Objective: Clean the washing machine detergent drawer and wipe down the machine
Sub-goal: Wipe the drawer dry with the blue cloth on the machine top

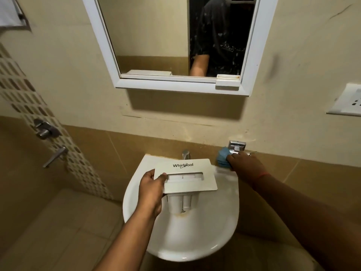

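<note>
My left hand grips the left end of the white detergent drawer, its Whirlpool front panel facing up. The drawer's compartments hang down over the bowl of the white sink. My right hand reaches to the wall at the sink's back right and holds a blue cloth just below a chrome wall fitting. The washing machine is not in view.
A chrome tap stands at the back of the sink, partly hidden by the drawer. A white-framed mirror hangs above. Shower valves sit on the tiled wall at left, a socket plate at right.
</note>
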`<action>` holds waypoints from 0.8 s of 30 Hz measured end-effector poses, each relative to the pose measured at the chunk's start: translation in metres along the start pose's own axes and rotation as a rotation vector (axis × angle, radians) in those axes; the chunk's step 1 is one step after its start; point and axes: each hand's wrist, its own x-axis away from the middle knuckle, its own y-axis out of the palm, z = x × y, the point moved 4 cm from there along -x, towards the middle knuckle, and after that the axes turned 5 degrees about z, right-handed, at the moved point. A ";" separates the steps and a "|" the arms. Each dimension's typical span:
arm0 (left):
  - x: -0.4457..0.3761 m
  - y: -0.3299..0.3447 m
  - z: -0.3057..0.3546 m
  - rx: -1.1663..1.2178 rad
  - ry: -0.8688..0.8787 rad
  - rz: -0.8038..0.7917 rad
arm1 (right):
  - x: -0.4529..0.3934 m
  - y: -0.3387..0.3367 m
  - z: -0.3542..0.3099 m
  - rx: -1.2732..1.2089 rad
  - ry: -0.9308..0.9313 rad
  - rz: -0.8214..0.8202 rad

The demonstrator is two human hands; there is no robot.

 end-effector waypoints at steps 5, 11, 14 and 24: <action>0.012 -0.009 -0.003 0.044 0.011 0.053 | 0.001 -0.020 0.017 -0.335 0.107 0.087; 0.031 -0.043 0.004 0.134 0.031 0.118 | 0.025 -0.053 -0.034 -1.690 0.742 0.063; 0.045 -0.069 0.016 0.175 0.059 0.141 | 0.047 -0.069 -0.093 -2.095 0.823 -0.144; 0.177 -0.343 0.055 0.304 0.236 0.467 | 0.110 -0.231 -0.365 -2.216 0.226 -0.258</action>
